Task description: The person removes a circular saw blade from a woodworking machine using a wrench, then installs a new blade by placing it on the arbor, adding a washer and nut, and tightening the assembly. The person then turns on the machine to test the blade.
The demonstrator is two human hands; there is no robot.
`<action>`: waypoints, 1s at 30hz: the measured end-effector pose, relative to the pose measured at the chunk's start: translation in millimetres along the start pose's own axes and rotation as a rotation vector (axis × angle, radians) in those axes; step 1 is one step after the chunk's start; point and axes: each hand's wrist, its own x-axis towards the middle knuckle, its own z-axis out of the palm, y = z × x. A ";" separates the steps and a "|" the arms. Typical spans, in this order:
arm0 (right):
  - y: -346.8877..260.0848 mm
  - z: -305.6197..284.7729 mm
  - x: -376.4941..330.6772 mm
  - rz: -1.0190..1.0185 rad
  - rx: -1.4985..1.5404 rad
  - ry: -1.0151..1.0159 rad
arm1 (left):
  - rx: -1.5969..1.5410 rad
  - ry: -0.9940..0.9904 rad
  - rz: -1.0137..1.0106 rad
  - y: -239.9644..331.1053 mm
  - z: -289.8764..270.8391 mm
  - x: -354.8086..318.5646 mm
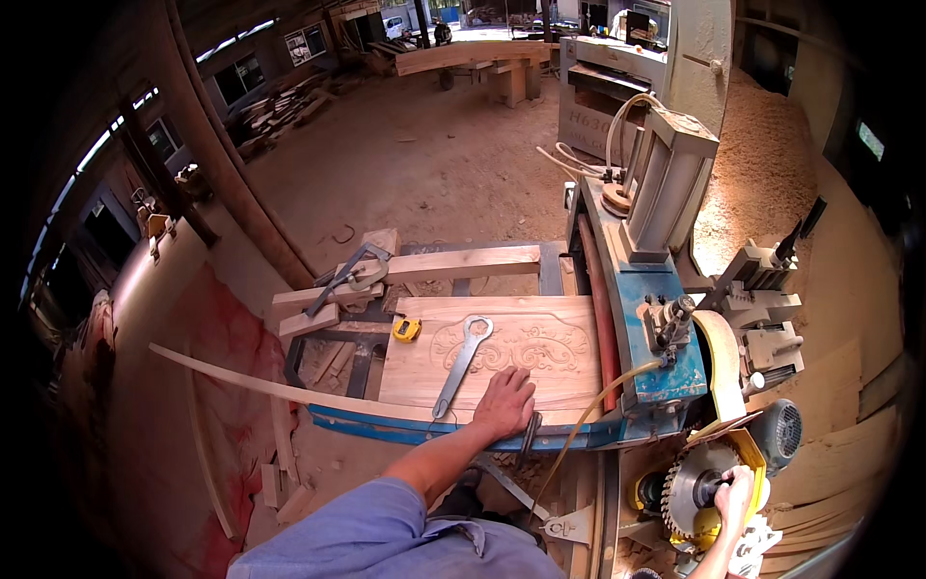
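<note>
Pale, freshly cut wood makes up the carved panel (pixel 521 343) lying flat on the machine table (pixel 415 429) at the centre of the frame. Its face bears a shallow relief of scrolls and leaf shapes inside a raised border, with a plain margin along the near side. A long grey double-ended wrench (pixel 461 365) lies diagonally across the panel's left half, and a small yellow tape measure (pixel 406 329) sits on the panel's upper left corner.

The left hand (pixel 504 403) rests palm down on the near edge of the panel, fingers spread and relaxed, gripping nothing; its fingertips touch the plain margin just below the carving, right of the wrench's lower end. A thin bent wooden strip (pixel 260 386) runs from the left of the frame along the table's blue front edge, passing under the forearm.

At the lower right, the right hand (pixel 735 492) is closed around the dark hub at the centre of a toothed circular saw blade (pixel 693 487), which sits in a yellow guard (pixel 748 454). Whether the fingers clamp a nut or a tool there cannot be told. A grey electric motor (pixel 779 434) stands just right of the guard.

Right of the panel, a blue machine housing (pixel 656 328) carries a reddish belt (pixel 600 309) along the panel's right edge. Sawdust (pixel 752 174) is heaped in the upper right.
</note>
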 end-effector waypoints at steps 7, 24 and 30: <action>-20.9 -4.6 7.0 0.165 -0.213 0.023 | -0.009 -0.021 0.012 -1.1 -3.5 2.6; -130.5 -52.8 -9.1 0.256 -0.287 0.278 | -0.011 -0.031 0.012 0.0 -1.2 3.7; -49.2 -25.9 -6.2 0.145 -0.069 0.073 | -0.005 -0.013 0.020 0.1 -3.4 1.0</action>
